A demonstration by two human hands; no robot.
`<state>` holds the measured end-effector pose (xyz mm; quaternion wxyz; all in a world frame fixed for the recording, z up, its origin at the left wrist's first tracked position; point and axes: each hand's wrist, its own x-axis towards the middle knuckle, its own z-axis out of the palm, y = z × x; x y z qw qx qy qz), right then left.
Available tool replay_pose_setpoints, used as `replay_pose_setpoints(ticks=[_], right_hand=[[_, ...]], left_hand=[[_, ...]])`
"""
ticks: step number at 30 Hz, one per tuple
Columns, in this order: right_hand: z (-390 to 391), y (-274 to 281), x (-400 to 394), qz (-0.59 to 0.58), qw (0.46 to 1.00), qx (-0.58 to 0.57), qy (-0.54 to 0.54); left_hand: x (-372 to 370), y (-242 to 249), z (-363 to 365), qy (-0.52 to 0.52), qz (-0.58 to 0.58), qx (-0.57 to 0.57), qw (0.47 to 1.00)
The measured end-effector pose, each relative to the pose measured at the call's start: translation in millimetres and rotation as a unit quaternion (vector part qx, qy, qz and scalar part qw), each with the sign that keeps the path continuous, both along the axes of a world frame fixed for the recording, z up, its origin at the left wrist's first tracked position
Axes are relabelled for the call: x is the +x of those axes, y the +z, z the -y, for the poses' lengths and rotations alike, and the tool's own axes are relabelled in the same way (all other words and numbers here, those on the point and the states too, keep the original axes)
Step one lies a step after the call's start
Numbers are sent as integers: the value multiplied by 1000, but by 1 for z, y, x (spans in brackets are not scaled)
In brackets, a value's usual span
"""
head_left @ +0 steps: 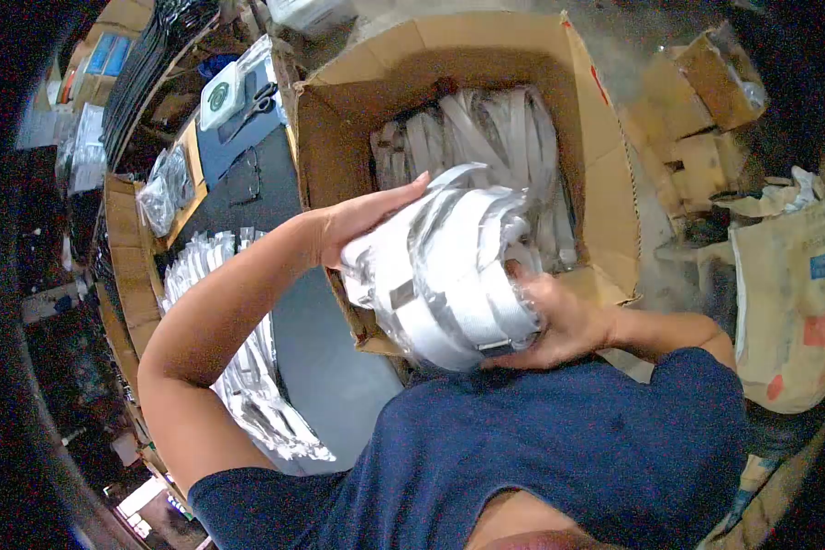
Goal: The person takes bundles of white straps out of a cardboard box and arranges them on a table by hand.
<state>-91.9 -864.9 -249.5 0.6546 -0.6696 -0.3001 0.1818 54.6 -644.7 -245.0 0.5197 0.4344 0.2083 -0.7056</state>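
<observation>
Between my hands is a thick bundle of white webbing straps (458,266), wrapped in shiny clear plastic and curved over in loops. A small dark label and a metal-looking edge show on it. My left hand (371,220) grips its upper left side, the fingers partly hidden behind it. On the lower right, my right hand (564,321) curls around the end of the bundle, slightly blurred. The bundle is over the near side of an open cardboard box (605,147). Inside that box lie more plastic-wrapped white straps (422,137).
Left of the box, a dark table (325,367) carries a long row of wrapped white straps (252,403). Scissors (262,99), a white plastic container (220,96) and glasses (247,174) lie farther back. Cardboard boxes (687,119) and a printed sack (784,302) stand on the right.
</observation>
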Motion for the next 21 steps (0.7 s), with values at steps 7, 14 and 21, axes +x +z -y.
replay_pose_setpoints(ticks=[7, 14, 21], right_hand=[[-10, -6, 9, 168, 985, 28, -5], [-13, -7, 8, 85, 993, 67, 51], [-18, 0, 7, 126, 990, 37, 49]], left_hand=[[-1, 1, 16, 33, 33, -4, 999], [4, -31, 18, 55, 18, -24, 998], [3, -12, 17, 56, 81, 75, 992]])
